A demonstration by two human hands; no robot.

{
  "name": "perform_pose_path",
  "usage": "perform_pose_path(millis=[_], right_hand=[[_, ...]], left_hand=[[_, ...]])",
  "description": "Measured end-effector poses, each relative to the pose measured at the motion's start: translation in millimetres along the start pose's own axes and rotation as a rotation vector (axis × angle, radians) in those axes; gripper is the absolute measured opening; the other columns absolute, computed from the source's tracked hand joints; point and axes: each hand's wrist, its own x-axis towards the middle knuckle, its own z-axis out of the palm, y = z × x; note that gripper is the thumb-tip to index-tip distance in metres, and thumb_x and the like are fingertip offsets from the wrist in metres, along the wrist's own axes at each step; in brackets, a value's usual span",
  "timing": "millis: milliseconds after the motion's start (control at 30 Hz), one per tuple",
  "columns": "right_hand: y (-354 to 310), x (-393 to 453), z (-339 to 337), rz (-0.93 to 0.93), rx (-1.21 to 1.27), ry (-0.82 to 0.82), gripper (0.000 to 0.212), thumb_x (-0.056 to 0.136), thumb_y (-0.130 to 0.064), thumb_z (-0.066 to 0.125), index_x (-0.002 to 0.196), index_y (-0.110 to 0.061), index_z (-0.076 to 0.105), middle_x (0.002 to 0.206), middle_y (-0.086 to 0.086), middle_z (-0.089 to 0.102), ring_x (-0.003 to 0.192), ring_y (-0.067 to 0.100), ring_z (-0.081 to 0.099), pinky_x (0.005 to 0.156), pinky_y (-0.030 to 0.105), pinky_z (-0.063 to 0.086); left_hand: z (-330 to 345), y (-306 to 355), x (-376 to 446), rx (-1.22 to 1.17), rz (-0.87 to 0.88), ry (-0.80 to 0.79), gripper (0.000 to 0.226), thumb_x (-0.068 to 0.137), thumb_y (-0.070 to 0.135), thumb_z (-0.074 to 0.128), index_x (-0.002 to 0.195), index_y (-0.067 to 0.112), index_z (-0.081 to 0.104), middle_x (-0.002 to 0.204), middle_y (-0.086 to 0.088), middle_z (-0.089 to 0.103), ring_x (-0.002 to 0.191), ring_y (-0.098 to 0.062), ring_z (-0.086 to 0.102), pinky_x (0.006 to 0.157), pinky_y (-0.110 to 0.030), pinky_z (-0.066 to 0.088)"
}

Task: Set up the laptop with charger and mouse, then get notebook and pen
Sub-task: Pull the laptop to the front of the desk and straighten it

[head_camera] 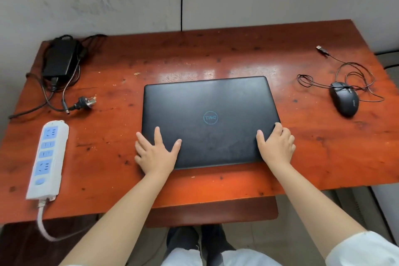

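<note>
Red desk: both arms outstretched, left hand, right hand spread flat on closed laptop

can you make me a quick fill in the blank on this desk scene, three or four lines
1. The laptop lies on the table with its lid ____.
2. Both hands, left hand and right hand, rest on the ____.
3. The mouse sits to the laptop's ____.
4. The charger has its wall plug lying ____ the power strip.

Missing words: closed; laptop; right; outside
</note>
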Motion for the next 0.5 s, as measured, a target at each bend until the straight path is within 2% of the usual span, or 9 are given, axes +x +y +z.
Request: perform_pose_path(millis=[67,133,500], right_hand=[[-1.5,2.1,-0.6,0.043,0.047,0.002,0.06,0.085,-0.038,0.055,0.13,-0.002,0.036,0.129,0.028,0.045,0.118,0.043,0.039,0.097,0.051,0.035],[-3.3,4.8,-2.0,0.091,0.11,0.011,0.063,0.082,-0.04,0.059,0.128,-0.003,0.037,0.127,0.028,0.047,0.119,0.042,0.039,0.097,0.05,0.035],[-3.8,20.3,-6.6,0.137,0.229,0.062,0.062,0.079,-0.039,0.065,0.126,-0.006,0.043,0.129,0.026,0.049,0.12,0.042,0.04,0.1,0.049,0.033]], left_hand=[[-3.5,1.1,3.8,-0.1,-0.1,-0.018,0.084,0.076,0.065,0.05,0.142,0.024,0.019,0.141,-0.025,0.029,0.124,-0.04,0.032,0.1,-0.049,0.034],[-5.5,2.4,9.2,-0.16,-0.135,-0.017,0.089,0.071,0.064,0.059,0.141,0.022,0.022,0.133,-0.024,0.037,0.118,-0.04,0.036,0.097,-0.048,0.037],[-5.1,20.4,21.8,-0.192,-0.112,0.022,0.091,0.068,0.062,0.064,0.139,0.019,0.025,0.13,-0.024,0.04,0.118,-0.038,0.037,0.097,-0.046,0.036]])
